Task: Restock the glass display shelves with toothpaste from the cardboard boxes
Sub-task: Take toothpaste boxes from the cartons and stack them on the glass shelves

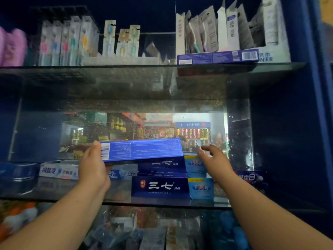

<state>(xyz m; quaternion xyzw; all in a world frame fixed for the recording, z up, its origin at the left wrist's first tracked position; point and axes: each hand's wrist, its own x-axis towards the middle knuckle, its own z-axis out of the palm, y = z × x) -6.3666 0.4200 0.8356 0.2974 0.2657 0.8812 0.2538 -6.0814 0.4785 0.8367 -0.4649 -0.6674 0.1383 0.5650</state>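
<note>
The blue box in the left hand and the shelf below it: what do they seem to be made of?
The blue box looks like thin printed cardboard, slightly glossy: sharp folded edges, small print and a barcode. The shelf looks like clear glass: the goods below show through it, and its surface reflects.

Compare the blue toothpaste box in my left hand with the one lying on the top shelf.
The held box is gripped at one end by the left hand; the top-shelf box lies untouched. The held box's barcode is at its left end, the top-shelf box's at its right. Both are long, blue.
</note>
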